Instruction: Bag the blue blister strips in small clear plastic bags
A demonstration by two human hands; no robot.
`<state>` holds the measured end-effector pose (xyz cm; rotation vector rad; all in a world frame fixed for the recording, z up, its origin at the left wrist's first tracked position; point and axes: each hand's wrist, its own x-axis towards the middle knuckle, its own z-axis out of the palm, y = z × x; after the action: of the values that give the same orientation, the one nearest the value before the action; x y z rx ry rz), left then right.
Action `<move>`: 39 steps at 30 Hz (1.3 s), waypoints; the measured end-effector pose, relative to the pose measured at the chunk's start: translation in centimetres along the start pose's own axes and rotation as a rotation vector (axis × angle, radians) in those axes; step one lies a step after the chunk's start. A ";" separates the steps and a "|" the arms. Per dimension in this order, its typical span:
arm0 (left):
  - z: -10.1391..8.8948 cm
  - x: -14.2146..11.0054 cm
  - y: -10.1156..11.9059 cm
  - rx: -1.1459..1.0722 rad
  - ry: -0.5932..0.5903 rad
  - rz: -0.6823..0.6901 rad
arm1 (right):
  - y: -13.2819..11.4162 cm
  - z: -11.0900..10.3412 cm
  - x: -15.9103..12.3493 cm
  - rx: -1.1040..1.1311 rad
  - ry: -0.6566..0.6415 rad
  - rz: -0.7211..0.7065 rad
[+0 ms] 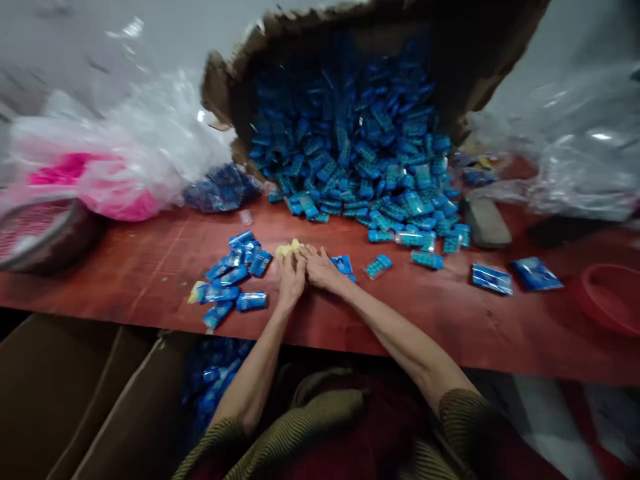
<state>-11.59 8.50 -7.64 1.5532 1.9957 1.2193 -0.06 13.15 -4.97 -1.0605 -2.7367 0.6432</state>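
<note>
At the middle of the red table, my left hand (291,279) is closed on small pale yellow pieces (290,247), which stick out past its fingertips. Close against it, my right hand (321,269) lies low over the table with its fingers stretched out and a little apart, the tips beside the yellow pieces. Blue wrappers (343,265) lie partly under the right hand. Left of my hands is a loose group of filled blue packets (233,275). One small blue-capped container with teal contents (378,266) rests to the right.
A torn cardboard box (220,87) on its side spills many blue containers (370,167) onto the table (150,267). At left stand a bowl (83,233) and plastic bags with pink contents (135,200). Flat blue packets (493,279) and a red basin (613,297) are at right.
</note>
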 end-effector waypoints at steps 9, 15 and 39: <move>1.6 0.3 0.5 0.057 -0.026 0.053 | 4.3 -2.3 -10.7 -0.116 0.183 0.222; 0.4 -5.3 4.1 -0.126 0.056 0.007 | 3.8 0.4 -11.3 -0.216 0.225 0.227; 1.8 -8.3 9.4 -0.944 -0.167 -0.680 | 0.1 -1.3 -14.2 0.542 0.587 0.261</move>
<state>-1.57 2.10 -3.30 0.4432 1.2995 1.3408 10.86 4.17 -3.46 -1.2209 -1.8056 0.8715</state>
